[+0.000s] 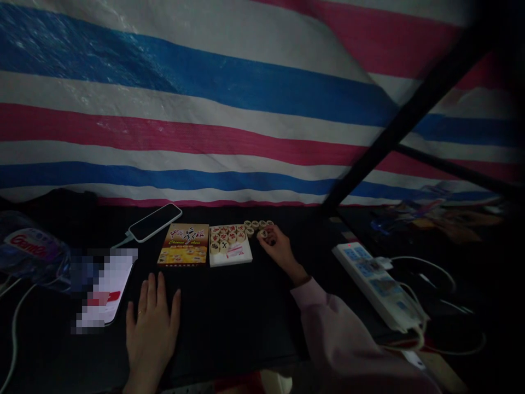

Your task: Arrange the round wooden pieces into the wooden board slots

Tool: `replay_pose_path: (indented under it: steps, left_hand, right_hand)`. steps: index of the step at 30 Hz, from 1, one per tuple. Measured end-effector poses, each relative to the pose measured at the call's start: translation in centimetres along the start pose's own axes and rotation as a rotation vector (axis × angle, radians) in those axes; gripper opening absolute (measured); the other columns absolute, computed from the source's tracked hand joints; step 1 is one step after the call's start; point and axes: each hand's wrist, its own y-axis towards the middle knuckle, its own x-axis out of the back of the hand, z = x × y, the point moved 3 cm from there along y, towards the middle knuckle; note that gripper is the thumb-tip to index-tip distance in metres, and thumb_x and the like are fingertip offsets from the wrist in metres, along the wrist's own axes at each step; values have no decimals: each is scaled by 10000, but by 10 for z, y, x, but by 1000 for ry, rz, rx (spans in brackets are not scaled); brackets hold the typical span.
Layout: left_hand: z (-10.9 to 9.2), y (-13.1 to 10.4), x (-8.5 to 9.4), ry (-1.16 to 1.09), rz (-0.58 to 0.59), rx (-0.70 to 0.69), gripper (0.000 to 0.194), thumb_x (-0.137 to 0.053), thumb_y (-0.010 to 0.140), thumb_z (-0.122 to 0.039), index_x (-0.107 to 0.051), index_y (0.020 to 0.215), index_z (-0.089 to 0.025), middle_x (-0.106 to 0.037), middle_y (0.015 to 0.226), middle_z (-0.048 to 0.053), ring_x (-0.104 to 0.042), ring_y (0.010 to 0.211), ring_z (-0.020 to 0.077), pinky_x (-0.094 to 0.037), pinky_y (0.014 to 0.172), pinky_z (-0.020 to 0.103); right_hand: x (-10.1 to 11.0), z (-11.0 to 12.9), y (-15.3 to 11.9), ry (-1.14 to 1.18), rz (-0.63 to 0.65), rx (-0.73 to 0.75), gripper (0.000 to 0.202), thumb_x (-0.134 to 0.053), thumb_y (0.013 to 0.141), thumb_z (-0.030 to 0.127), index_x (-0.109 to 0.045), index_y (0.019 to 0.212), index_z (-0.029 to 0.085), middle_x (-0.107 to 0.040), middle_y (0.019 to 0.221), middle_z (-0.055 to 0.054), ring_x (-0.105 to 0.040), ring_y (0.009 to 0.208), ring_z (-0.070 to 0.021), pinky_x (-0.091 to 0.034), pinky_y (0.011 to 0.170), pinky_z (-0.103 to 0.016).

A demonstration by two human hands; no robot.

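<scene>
My right hand has its fingers closed on a round Chinese chess piece, just right of a white box. Inside that box lie several pieces with red characters and a few with dark ones; its near right part shows a white bottom with pink print. More pieces stand in a row by the box's far right corner, close to my fingers. The printed lid of the Chinese chess set lies left of the box. Flat on the dark table, fingers spread, rests my left hand, holding nothing.
A white phone with a cable lies behind the lid. Another phone, lit and partly blurred, is left of my left hand. A power strip with cables stands at right. A plastic bag sits far left; striped sheeting hangs behind.
</scene>
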Motion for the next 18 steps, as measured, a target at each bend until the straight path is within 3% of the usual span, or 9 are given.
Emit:
replay_pose_path:
  steps: [4, 8, 18]
  left_hand:
    - [-2, 0, 2, -6, 25, -13, 655, -119, 869, -430, -258, 1429, -120, -249, 1496, 108, -196, 1381, 250, -213, 1075, 511]
    - [-4, 1, 4, 0, 28, -19, 652, -134, 858, -401, -285, 1418, -103, -278, 1483, 122, -221, 1370, 271, -225, 1063, 525]
    - [-5, 1, 2, 44, 36, -23, 638, -180, 860, -381, -297, 1411, -80, -275, 1479, 140, -250, 1359, 274, -265, 1041, 528]
  right_hand:
    - [-1, -6, 0, -23, 24, -11, 368, -618, 707, 406, -522, 991, 193, -564, 683, 13, -516, 556, -113, -470, 534, -252]
    - [2, -7, -2, -68, 14, 12, 426, -631, 671, 357, -513, 1045, 191, -591, 825, -30, -502, 575, -112, -466, 528, -261]
    - [4, -6, -4, -89, 81, -13, 346, -551, 738, 342, -511, 1048, 195, -638, 877, -46, -496, 538, -112, -446, 511, -266]
